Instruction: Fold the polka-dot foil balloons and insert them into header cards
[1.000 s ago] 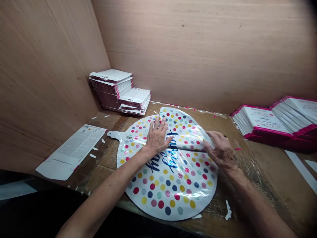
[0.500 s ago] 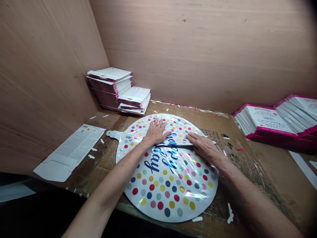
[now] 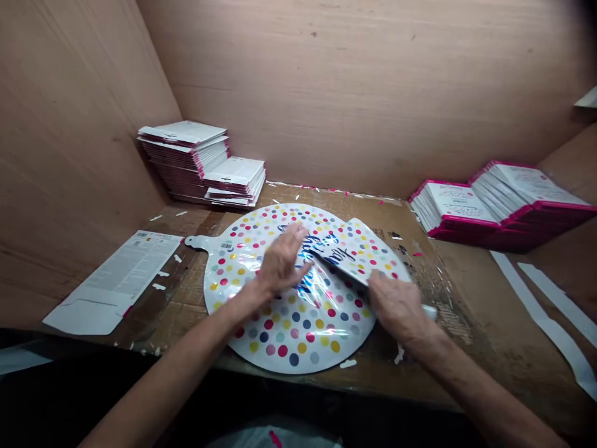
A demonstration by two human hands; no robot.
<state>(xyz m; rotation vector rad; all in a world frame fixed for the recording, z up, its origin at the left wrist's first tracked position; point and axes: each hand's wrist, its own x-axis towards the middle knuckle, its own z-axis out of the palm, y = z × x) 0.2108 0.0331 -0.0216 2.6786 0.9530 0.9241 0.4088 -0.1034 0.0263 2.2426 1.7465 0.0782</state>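
A flat round foil balloon (image 3: 298, 323), white with coloured dots and blue script, lies on the worn wooden bench (image 3: 466, 348). Its right part is turned over as a folded flap (image 3: 361, 252) that lifts off the rest. My left hand (image 3: 280, 261) rests on the balloon's middle with fingers stretched out, pressing beside the fold. My right hand (image 3: 396, 305) is at the flap's lower right edge, fingers closed on it. The balloon's small neck tab (image 3: 196, 241) points left.
Stacks of white and pink card packs stand at the back left (image 3: 200, 162) and at the right (image 3: 489, 205). A flat printed card (image 3: 116, 280) lies at the left. White paper strips (image 3: 550, 311) and small scraps litter the bench. Plywood walls close in the left and back.
The fold across the balloon's far side has given way to a flap turned over from the right. My right hand moved down toward the near right edge; my left hand stayed at the middle.
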